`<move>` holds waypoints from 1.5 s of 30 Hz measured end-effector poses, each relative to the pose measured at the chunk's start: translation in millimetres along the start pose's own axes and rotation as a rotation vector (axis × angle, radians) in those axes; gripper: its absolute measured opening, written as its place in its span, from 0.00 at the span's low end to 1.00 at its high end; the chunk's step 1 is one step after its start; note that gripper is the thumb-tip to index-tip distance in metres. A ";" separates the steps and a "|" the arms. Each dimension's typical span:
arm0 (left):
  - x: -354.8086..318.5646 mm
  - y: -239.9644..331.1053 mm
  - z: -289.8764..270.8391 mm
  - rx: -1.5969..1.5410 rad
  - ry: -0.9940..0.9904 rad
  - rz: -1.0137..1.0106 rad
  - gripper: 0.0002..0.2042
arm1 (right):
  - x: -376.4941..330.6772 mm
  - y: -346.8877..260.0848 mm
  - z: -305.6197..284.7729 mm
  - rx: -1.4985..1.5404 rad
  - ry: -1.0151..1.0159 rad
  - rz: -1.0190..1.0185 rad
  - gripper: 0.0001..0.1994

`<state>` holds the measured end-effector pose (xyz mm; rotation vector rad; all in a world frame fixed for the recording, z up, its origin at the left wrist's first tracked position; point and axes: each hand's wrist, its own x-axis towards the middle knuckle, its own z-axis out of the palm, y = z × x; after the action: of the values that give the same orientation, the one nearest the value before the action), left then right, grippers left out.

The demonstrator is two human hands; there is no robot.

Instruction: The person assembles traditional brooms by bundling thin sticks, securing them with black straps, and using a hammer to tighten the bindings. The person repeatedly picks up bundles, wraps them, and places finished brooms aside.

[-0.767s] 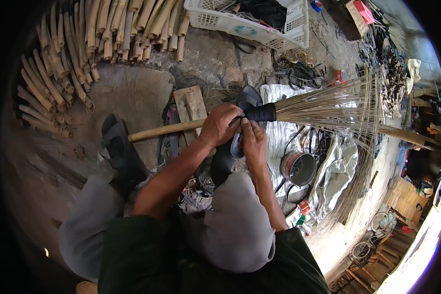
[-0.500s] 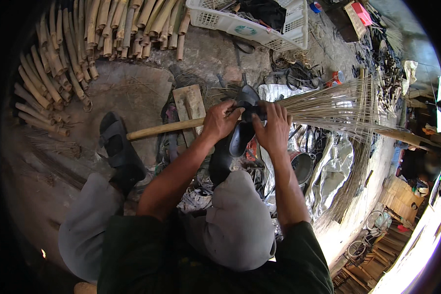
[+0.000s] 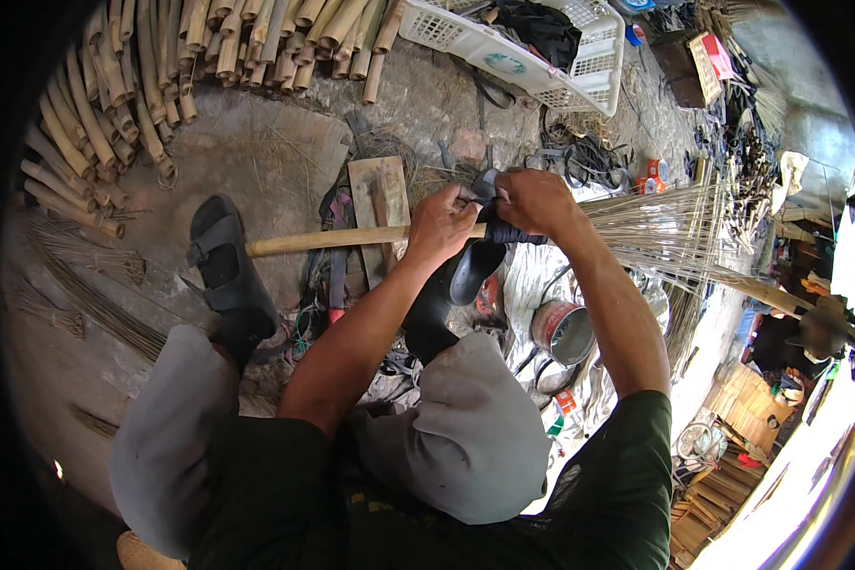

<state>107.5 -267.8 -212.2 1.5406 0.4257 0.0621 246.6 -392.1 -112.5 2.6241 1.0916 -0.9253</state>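
Note:
A broom lies across in front of me, its bamboo handle (image 3: 328,240) to the left and its fan of thin stiff bristles (image 3: 651,223) to the right. Black strip binding (image 3: 513,234) wraps the join between them. My left hand (image 3: 440,226) is closed over the handle's inner end, its fingertips pinched at the black strip. Just right of it, my right hand (image 3: 539,201) is closed on the strip above the binding, its knuckles up. Fingers hide much of the strip. My sandalled foot (image 3: 472,271) is beneath the join, and the other sandal (image 3: 223,256) lies near the handle's tip.
Bundled bamboo poles (image 3: 161,76) fill the upper left. A white plastic crate (image 3: 503,62) holds dark material. A wooden block (image 3: 378,204) lies behind the handle, a metal can (image 3: 562,331) by my right forearm, and loose bristle bundles (image 3: 100,309) at left.
My right hand has turned over and moved up from lying across the binding, now gripping the strip with the elbow out. The left hand stays by the handle; the can shows more fully.

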 end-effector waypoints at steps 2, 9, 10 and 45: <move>3.4 2.3 -2.9 0.092 -0.003 -0.064 0.08 | -2.6 -11.9 0.4 0.046 0.045 0.037 0.12; 7.2 2.6 -6.3 -0.025 -0.040 -0.123 0.10 | -46.5 -44.4 56.8 0.246 0.526 0.125 0.09; 7.0 1.3 -5.5 -0.050 -0.046 -0.112 0.10 | -49.4 -48.5 66.1 0.239 0.559 0.135 0.08; -44.5 7.4 17.3 -0.047 0.081 0.067 0.04 | -65.5 -39.7 153.9 0.110 1.035 0.013 0.18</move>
<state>73.2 -297.5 -195.3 1.5097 0.4339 0.1856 109.1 -457.2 -192.5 3.2165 1.1634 0.5137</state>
